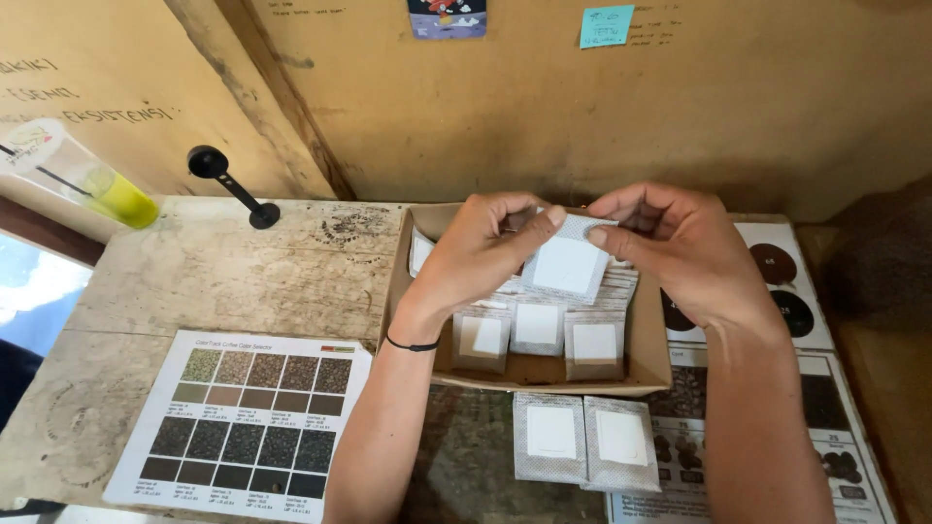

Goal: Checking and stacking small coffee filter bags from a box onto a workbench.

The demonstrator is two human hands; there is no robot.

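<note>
Both hands are pinching one grey sachet (568, 262) with a white square label: the left hand (482, 254) is gripping its upper left corner, the right hand (680, 250) its upper right. It is hovering over the cardboard box (652, 357), where three labelled sachets (537, 336) are standing in front. Two more sachets (585, 440) are lying at six o'clock of the box. One colour chart (248, 424) is lying at eight o'clock.

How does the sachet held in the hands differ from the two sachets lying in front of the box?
The held sachet is lifted above the cardboard box, pinched at its top edge by the left hand and right hand; the two sachets on the table lie flat, untouched. It hangs tilted; they lie side by side. All are grey with a white square.
</note>
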